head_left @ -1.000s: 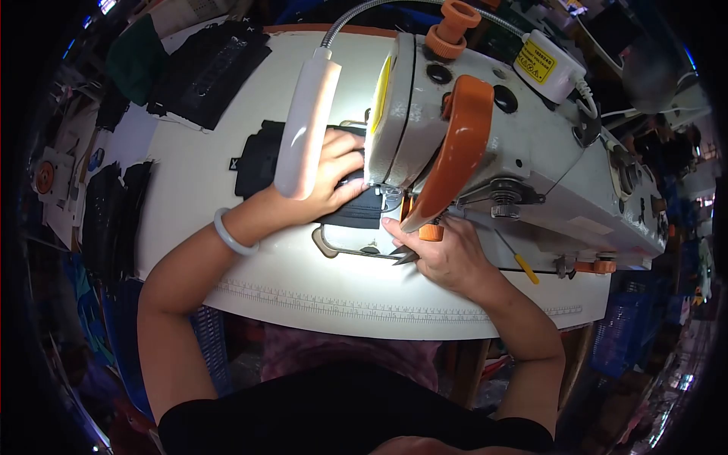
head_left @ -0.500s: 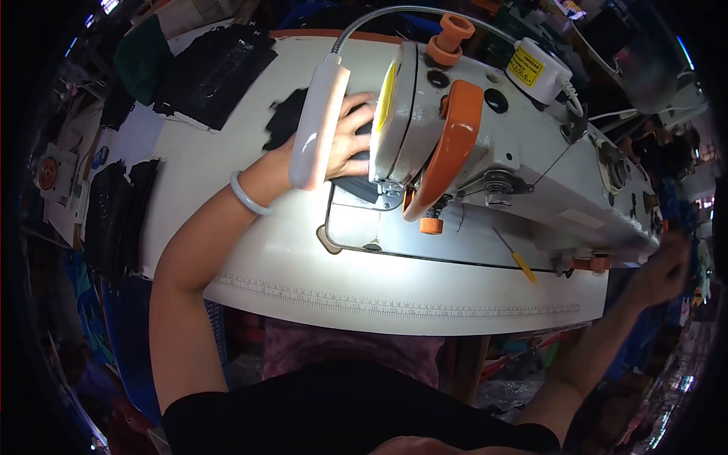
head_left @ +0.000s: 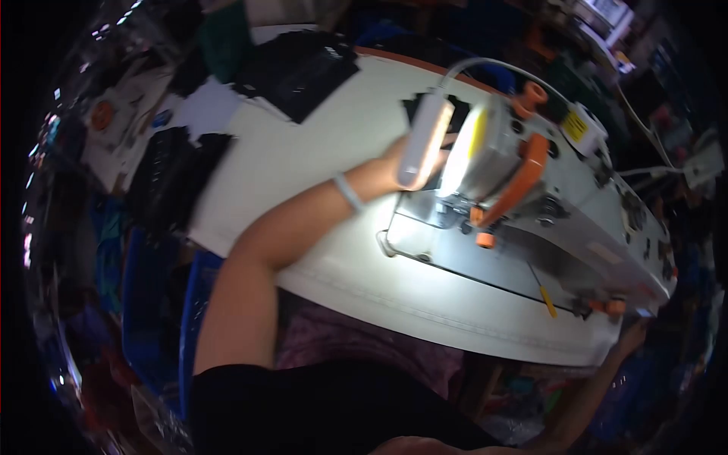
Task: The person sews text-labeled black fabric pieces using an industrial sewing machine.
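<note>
My left hand (head_left: 395, 162) lies on black fabric (head_left: 459, 108) at the needle end of a sewing machine (head_left: 497, 148). The tubular lamp (head_left: 426, 140) hides its middle; the fingertips showing beyond it look stretched out and apart. A pale bangle (head_left: 349, 192) circles the wrist. At the far right, my right hand (head_left: 639, 331) is by the machine's pillar end, dark and smeared, so its fingers cannot be made out.
A yellow-handled screwdriver (head_left: 547, 301) lies on the machine bed. Black pieces (head_left: 303, 76) are stacked at the back left of the white table (head_left: 303, 152), with another dark pile (head_left: 171, 178) on its left edge. Blue crates (head_left: 152, 303) stand below.
The view has turned, shifting the machine and table rightward and lower in the picture. My left hand stays at the fabric beside the needle end. My right hand is lower and less visible.
</note>
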Tool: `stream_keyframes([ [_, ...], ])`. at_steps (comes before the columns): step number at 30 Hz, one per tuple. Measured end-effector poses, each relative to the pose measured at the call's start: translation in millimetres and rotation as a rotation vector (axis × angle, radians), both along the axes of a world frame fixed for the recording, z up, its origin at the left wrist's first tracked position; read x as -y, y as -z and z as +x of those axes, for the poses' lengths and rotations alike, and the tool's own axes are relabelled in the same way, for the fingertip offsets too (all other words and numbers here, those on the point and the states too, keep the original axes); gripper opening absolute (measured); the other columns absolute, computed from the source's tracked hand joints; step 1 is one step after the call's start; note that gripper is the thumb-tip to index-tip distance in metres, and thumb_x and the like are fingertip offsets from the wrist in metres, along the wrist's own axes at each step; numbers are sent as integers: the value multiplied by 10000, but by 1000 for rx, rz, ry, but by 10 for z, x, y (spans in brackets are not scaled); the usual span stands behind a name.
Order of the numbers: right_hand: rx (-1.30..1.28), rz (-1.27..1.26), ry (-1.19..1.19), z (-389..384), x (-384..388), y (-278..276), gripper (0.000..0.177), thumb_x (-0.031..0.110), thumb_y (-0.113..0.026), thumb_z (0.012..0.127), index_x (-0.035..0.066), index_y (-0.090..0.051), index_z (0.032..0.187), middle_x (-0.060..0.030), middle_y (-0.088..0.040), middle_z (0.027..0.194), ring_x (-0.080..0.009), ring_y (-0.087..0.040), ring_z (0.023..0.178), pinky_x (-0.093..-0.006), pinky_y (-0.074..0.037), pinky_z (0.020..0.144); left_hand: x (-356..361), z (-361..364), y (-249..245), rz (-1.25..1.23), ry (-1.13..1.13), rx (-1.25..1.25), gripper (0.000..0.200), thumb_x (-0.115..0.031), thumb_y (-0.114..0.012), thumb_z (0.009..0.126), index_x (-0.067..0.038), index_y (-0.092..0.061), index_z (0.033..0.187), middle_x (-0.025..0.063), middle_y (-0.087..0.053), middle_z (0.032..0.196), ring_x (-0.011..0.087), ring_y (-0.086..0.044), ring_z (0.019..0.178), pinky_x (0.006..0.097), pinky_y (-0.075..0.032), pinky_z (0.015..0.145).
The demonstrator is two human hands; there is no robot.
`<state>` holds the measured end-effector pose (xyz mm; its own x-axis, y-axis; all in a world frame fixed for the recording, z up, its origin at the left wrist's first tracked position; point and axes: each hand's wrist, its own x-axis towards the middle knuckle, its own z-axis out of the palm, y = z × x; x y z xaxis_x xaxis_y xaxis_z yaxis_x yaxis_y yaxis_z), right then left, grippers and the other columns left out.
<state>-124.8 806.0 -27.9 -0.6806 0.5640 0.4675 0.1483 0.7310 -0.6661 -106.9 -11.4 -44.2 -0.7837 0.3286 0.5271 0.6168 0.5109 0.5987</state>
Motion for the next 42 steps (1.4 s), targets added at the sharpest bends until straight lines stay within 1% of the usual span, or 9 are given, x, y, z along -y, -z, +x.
stream_keyframes([
  [3, -191, 62, 20, 728, 1438, -471, 468, 343, -458, 1099, -35, -646, 1302, -162, -680, 1278, -216, -631, 1130, -343, -469, 1004, 75, -103, 238, 599, 115, 36, 368, -120, -644, 932, -65, -639, 1296, 148, -537, 1447, 259, -519, 1343, 388, -464, 1087],
  [6, -313, -6, -119, 945, 1836, -396, 424, 298, -451, 1106, -28, -669, 1267, -130, -697, 1230, -203, -627, 1085, -327, -473, 965, 116, 727, -614, -327, -343, -77, 384, -162, -700, 892, -80, -662, 1265, 164, -535, 1440, 295, -465, 1395, 467, -391, 1143],
  [9, -214, 15, -357, 1144, 2280, -331, 374, 243, -449, 1105, -27, -690, 1197, -103, -708, 1159, -177, -607, 996, -305, -466, 884, 871, 1312, -602, -522, -560, -287, 349, -142, -750, 814, -79, -722, 1156, 162, -584, 1361, 358, -524, 1288, 493, -406, 1092],
  [16, -143, 137, -876, 1221, 3497, -324, 216, 104, -515, 1040, -30, -669, 969, -81, -666, 936, -146, -543, 785, -285, -414, 684, 2382, 3073, -1099, -866, -1353, -75, 298, -205, -726, 859, -6, -731, 1080, 192, -711, 1144, 393, -631, 1112, 424, -473, 1012],
  [18, -145, 139, -948, 1271, 3918, -443, 208, 99, -527, 1030, -33, -662, 943, -76, -639, 884, -147, -533, 756, -287, -410, 667, 2576, 3339, -1003, -377, -1359, 487, 322, -245, -705, 914, 27, -734, 1083, 175, -745, 1039, 304, -705, 960, 355, -517, 914],
  [23, -155, 43, -1165, 1308, 4557, -489, 215, 111, -556, 1011, -33, -661, 892, -72, -592, 789, -138, -500, 683, -292, -383, 610, 3072, 3613, -724, -18, -1401, 364, 362, -289, -679, 962, 37, -734, 1109, 143, -760, 930, 173, -702, 813, 301, -526, 822],
  [26, -48, 91, -1216, 1451, 4921, -604, 205, 119, -581, 997, -15, -673, 871, -59, -571, 740, -129, -476, 645, -296, -352, 572, 3021, 3605, -822, 203, -1506, -106, 326, -255, -699, 959, 38, -741, 1095, 90, -758, 907, 99, -659, 822, 270, -513, 817],
  [30, -111, 79, -1449, 1600, 5354, -630, 128, 86, -637, 961, 26, -705, 871, -45, -545, 671, -141, -460, 557, -302, -331, 506, 2557, 3547, -1049, 93, -1558, -249, 250, -167, -744, 916, 53, -749, 1035, 88, -759, 953, 107, -663, 865, 251, -504, 834],
  [42, 58, -121, -1649, 1948, 5721, -594, 54, 46, -698, 923, 38, -742, 892, -37, -526, 634, -120, -456, 513, -274, -354, 485, 2749, 3507, -751, 937, -1092, 206, 88, -82, -781, 874, -23, -723, 904, 9, -701, 958, 92, -617, 888, 251, -474, 839],
])
